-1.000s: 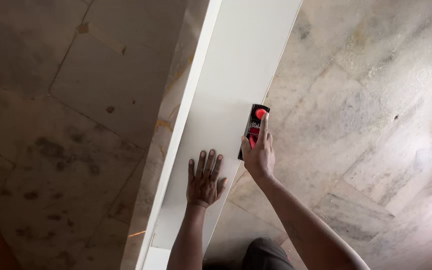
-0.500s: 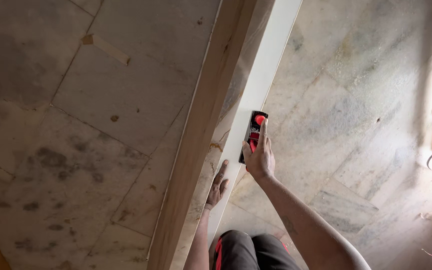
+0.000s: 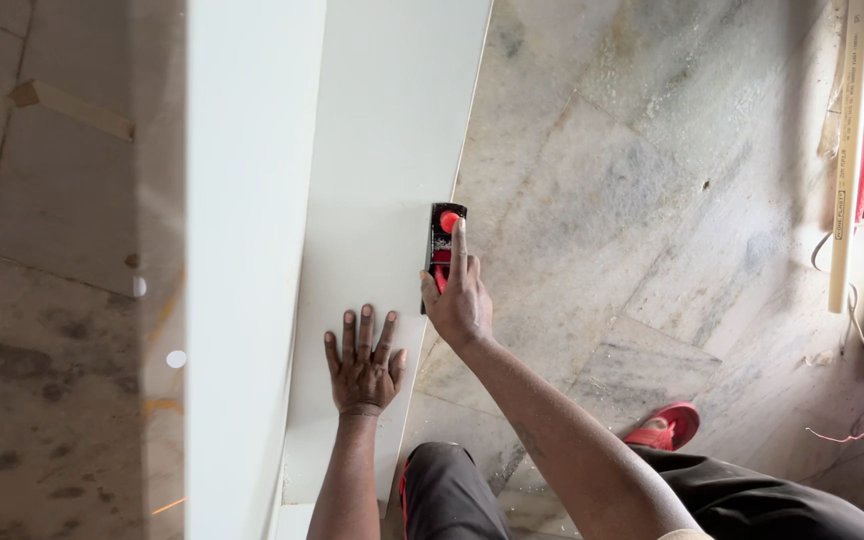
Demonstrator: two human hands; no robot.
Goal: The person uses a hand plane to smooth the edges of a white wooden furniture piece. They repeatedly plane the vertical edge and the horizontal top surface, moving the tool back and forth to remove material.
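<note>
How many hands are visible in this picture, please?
2. The left hand lies flat on the white board; the right hand holds a black and red tool at the board's edge.

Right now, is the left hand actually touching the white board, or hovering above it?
Touching. The head view shows the left hand lying flat on the white board, fingers spread and palm down, with no gap or shadow beneath it.
</note>
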